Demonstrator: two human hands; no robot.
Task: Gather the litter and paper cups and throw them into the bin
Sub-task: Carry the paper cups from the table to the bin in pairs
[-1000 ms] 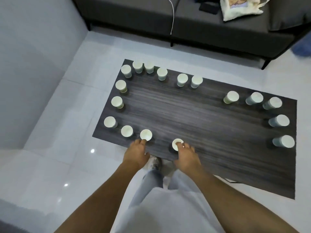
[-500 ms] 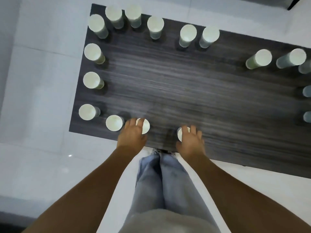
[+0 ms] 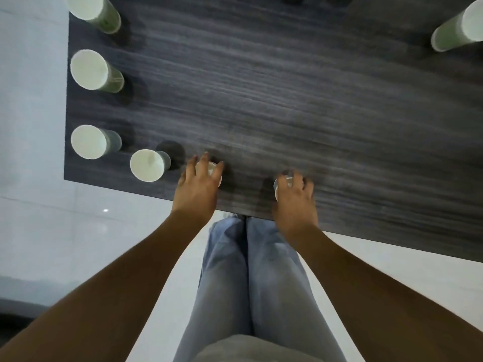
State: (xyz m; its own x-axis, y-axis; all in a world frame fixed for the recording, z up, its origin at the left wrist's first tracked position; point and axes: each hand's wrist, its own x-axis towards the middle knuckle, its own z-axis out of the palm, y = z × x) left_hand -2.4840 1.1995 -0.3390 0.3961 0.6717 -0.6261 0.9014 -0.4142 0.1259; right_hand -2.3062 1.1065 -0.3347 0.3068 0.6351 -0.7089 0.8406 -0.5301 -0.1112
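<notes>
Cups upright at near bench [image 3: 287, 100] edge | left hand [image 3: 197, 189] grips one cup [image 3: 207, 169] from above | right hand [image 3: 295, 197] grips another [image 3: 281, 185]

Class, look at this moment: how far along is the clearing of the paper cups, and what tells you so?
Barely begun. Done: nothing visibly; no bin is in view. In hand: the left hand grips one cup from above, and the right hand grips another cup, both at the near edge of the table. Left: at least five more cups, such as the nearest cup, stand untouched.
</notes>
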